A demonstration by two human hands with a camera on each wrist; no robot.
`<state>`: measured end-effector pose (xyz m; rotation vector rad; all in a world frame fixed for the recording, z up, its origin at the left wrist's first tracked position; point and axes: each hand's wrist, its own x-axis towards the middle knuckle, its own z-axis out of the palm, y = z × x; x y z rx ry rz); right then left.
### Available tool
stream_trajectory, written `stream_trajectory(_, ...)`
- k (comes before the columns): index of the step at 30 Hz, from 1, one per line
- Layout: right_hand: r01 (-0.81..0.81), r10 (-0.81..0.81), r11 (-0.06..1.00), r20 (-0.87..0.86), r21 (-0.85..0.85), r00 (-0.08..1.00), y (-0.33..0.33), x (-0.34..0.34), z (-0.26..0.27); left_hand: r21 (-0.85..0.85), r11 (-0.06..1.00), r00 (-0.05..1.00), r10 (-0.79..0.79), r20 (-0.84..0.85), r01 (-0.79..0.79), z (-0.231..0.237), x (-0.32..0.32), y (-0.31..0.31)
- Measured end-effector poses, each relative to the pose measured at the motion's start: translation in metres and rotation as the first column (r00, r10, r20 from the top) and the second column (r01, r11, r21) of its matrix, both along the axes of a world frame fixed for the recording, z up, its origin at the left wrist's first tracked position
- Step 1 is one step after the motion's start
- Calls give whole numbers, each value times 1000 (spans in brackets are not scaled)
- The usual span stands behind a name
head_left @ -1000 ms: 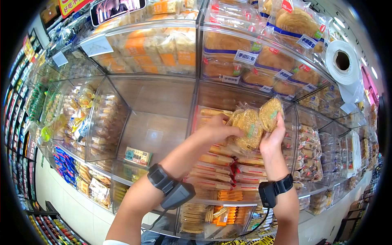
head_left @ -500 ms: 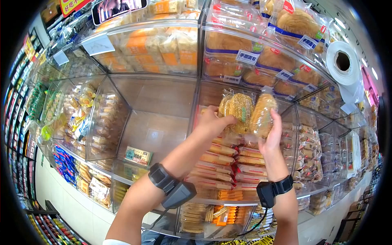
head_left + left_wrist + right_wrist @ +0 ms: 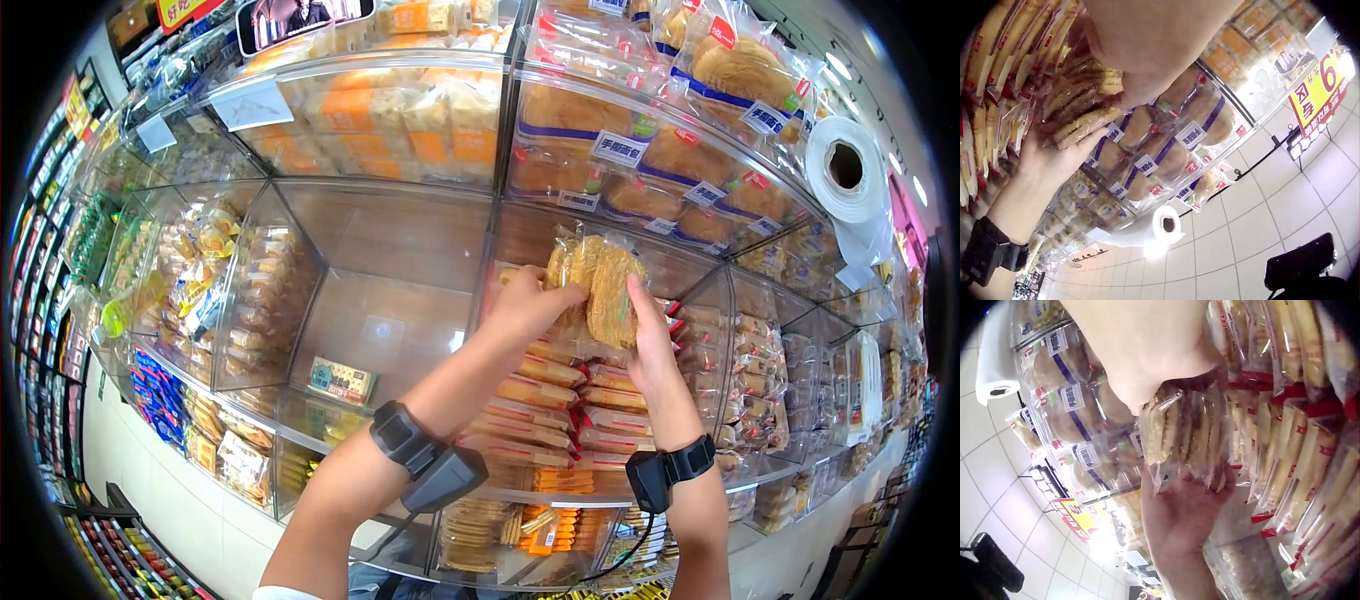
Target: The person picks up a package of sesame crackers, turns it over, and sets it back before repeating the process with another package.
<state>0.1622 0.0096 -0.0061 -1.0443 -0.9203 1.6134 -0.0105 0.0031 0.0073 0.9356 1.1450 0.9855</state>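
Several clear-wrapped, sesame-coated flat pastries (image 3: pixel 612 300) stand on edge side by side between both hands, over the middle compartment. My left hand (image 3: pixel 530 305) grips the left part of the bunch, its thumb lying across the front. At the right end, my right hand (image 3: pixel 655 335) holds the outermost pastry, thumb up along its face. From the left wrist view, the right palm (image 3: pixel 1050 156) supports the bunch from the side. The right wrist view has the wrapped edges of the pastries (image 3: pixel 1188 428) between the two hands. Below them lie rows of long red-and-clear packets (image 3: pixel 535 390).
Bagged breads (image 3: pixel 640 150) fill the upper right shelf, orange-and-white packs (image 3: pixel 410 120) the upper left. A small carton (image 3: pixel 340 381) lies in the left compartment. Clear dividers (image 3: pixel 485 250) separate the bins. A plastic bag roll (image 3: pixel 846 168) hangs at right, and a phone (image 3: pixel 300 25) stands on top.
The right hand's pastry was held apart and tilted to the right; it has come left, upright against the others. The left hand keeps its grip. The head view has shifted slightly.
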Motion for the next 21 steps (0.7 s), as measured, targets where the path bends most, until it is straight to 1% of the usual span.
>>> stream_trajectory(3, 22, -22, 1000, 45, 9, 999, 2, 1, -4, -94, 995, 999, 22, 28, -19, 1, 2, 2)
stream_trajectory(6, 14, -19, 998, 98, 60, 995, 2, 0, -8, -27, 998, 991, -65, -120, 62, 6, 2, 0)
stream_trajectory(9, 33, -53, 994, 198, 101, 979, 0, -4, -11, 22, 999, 982, -45, -181, 50, 6, 4, -3)
stream_trajectory(12, -8, -29, 989, 246, 149, 969, -2, -3, -8, -2, 997, 993, -79, -90, 79, 11, 2, -3)
stream_trajectory(15, -58, 57, 994, 5, 95, 998, 4, 1, -10, -37, 999, 999, -1, -42, 0, 22, 1, -8)
stream_trajectory(18, 55, -53, 996, -22, 74, 998, 1, 0, 7, -48, 998, 999, -35, 23, 36, 17, -1, -3)
stream_trajectory(21, 94, -94, 996, -119, -6, 988, 3, 1, 7, 70, 998, 985, 15, -175, -2, -1, 9, -1)
